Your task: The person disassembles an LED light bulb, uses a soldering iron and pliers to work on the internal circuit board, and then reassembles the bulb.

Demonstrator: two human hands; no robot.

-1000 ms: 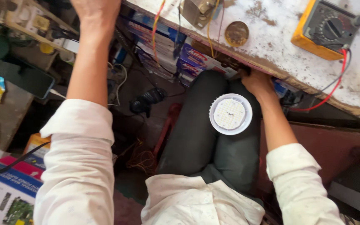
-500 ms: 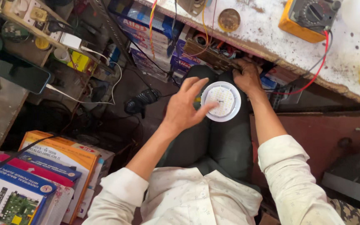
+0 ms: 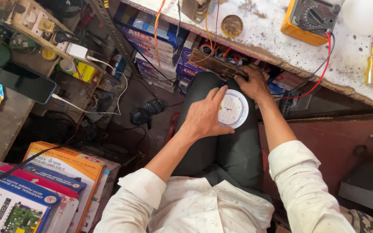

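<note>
a stained white workbench [image 3: 281,47] runs across the upper right of the frame, a cluttered wooden shelf [image 3: 5,108] fills the upper left, stacked boxes [image 3: 61,172] sit at lower left, and a dim dark floor [image 3: 143,138] lies between them.

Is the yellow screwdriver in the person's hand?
No, the yellow screwdriver lies alone on the white bench, far from both hands.

I see the round disc [image 3: 234,108] on the lap between my left hand [image 3: 206,116] and right hand [image 3: 251,84], the meter [image 3: 309,19] on the bench [image 3: 272,39] beyond, boxes [image 3: 44,181] stacked at left.
</note>
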